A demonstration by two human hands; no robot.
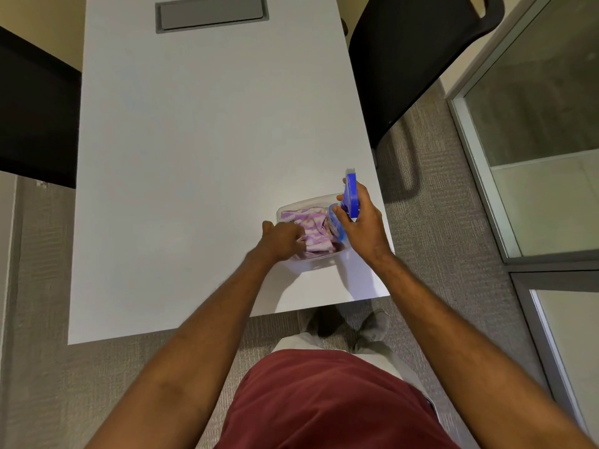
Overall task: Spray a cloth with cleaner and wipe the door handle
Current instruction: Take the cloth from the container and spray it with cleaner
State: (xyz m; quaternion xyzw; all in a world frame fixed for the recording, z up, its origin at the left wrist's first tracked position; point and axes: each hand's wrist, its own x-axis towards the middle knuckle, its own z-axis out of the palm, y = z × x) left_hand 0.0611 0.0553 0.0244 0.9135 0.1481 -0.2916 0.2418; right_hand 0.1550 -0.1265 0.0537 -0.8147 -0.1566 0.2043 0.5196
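Observation:
A purple-and-white cloth (pixel 312 226) lies in a clear plastic bin (pixel 293 209) near the right front corner of the white table (pixel 194 157). My left hand (pixel 282 239) reaches into the bin, its fingers closed on the cloth's near edge. My right hand (pixel 361 222) grips a spray bottle with a blue trigger head (pixel 351 196), held upright over the bin's right end. The bottle's lower body is mostly hidden behind my hand. No door handle is in view.
A black chair (pixel 405 59) stands at the table's right side. Glass panels with metal frames (pixel 534 140) run along the right. A grey cable hatch (pixel 210 12) sits at the table's far end. Carpet covers the floor around my feet.

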